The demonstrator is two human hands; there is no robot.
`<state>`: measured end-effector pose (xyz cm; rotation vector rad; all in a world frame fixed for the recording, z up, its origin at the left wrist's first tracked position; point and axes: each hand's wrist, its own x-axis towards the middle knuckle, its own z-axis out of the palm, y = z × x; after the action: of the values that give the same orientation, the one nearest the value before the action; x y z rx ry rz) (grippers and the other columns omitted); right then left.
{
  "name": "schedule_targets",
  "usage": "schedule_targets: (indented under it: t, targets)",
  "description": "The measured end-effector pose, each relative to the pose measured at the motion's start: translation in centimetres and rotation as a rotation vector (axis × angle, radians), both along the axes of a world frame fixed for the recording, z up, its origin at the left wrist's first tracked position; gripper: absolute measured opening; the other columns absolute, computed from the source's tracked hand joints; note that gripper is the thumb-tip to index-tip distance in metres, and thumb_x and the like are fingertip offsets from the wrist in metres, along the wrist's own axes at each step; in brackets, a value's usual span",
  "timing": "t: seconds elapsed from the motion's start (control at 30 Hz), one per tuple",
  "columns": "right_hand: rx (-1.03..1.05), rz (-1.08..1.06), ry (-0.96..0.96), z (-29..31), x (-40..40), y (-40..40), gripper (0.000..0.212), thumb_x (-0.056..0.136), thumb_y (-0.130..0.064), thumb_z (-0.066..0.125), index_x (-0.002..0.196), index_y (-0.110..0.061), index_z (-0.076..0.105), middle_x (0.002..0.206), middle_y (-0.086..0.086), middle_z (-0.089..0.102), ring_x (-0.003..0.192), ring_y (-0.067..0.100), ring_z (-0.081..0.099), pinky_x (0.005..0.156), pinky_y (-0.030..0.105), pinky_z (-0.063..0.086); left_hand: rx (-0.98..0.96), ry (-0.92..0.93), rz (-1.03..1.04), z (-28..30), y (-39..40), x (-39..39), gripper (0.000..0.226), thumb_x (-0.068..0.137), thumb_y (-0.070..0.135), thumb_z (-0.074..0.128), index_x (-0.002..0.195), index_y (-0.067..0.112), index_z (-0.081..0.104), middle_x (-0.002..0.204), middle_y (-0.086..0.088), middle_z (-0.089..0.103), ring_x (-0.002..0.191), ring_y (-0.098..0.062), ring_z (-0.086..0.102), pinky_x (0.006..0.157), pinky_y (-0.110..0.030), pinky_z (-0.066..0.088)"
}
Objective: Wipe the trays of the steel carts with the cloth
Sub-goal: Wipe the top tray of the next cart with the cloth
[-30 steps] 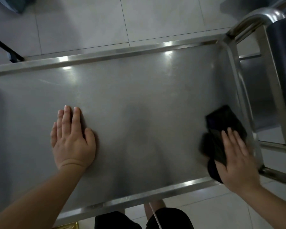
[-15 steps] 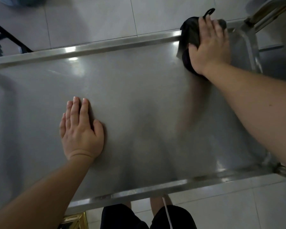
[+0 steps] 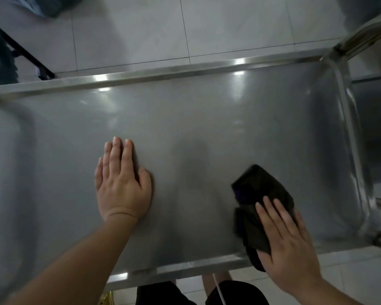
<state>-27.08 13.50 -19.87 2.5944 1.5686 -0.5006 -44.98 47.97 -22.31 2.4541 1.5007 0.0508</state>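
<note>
Now the dark, soft, crumpled cloth (image 3: 260,203) lies near the brushed-steel cart tray's (image 3: 207,119) front-right corner under the flat-fingered right hand (image 3: 288,243) — limp, light, best pressed from above — left hand (image 3: 121,183) splayed flat, bracing.

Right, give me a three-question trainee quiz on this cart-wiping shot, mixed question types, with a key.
1. True or false: the left hand rests flat on the tray.
2. Which hand presses the dark cloth? A) left B) right C) both
3. Fill in: the cloth lies near the tray's ____ edge, towards the person.

Key:
1. True
2. B, the right hand, with straight fingers on top
3. Near; part of it overhangs the rim
</note>
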Motion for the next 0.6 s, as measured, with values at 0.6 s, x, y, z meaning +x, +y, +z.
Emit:
schedule_targets:
  t: [0.6]
  targets:
    - [0.221, -0.254, -0.089, -2.5, 13.2, 33.0, 0.081, 0.096, -0.055, 0.03, 0.167, -0.02, 0.017, 0.174, 0.004, 0.017, 0.16, 0.024, 0.013, 0.129, 0.048, 0.004, 0.027, 0.006, -0.001, -0.1, 0.0, 0.0, 0.076, 0.095, 0.042, 0.041, 0.167, 0.022, 0.03, 0.176, -0.002, 0.022, 0.163, -0.019, 0.011, 0.132, -0.038, 0.006]
